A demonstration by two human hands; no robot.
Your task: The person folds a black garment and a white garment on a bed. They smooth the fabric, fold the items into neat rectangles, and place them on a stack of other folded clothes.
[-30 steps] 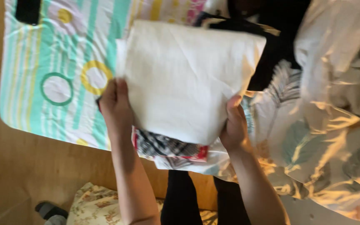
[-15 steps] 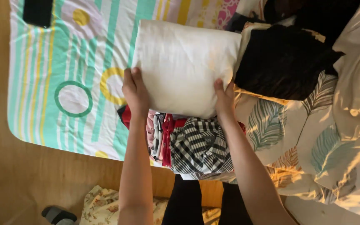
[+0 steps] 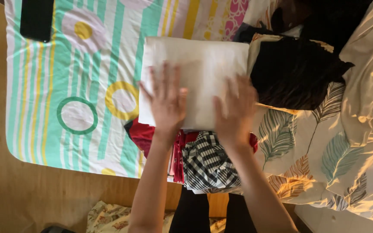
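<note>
Striped bedsheet (image 3: 65, 86); hands (image 3: 199, 108) now flat atop folded white cloth (image 3: 195, 60).

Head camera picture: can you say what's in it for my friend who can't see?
Left hand and right hand press flat on a folded white cloth atop checked and red clothes, on a striped sheet.

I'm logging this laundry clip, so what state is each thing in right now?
White cloth: folded, lying flat on the bed.
Left hand: open, palm flat on the white cloth.
Right hand: open, palm flat on the white cloth.
Checked garment: folded, at the bed's edge.
Black garment: bunched, unfolded.
</note>
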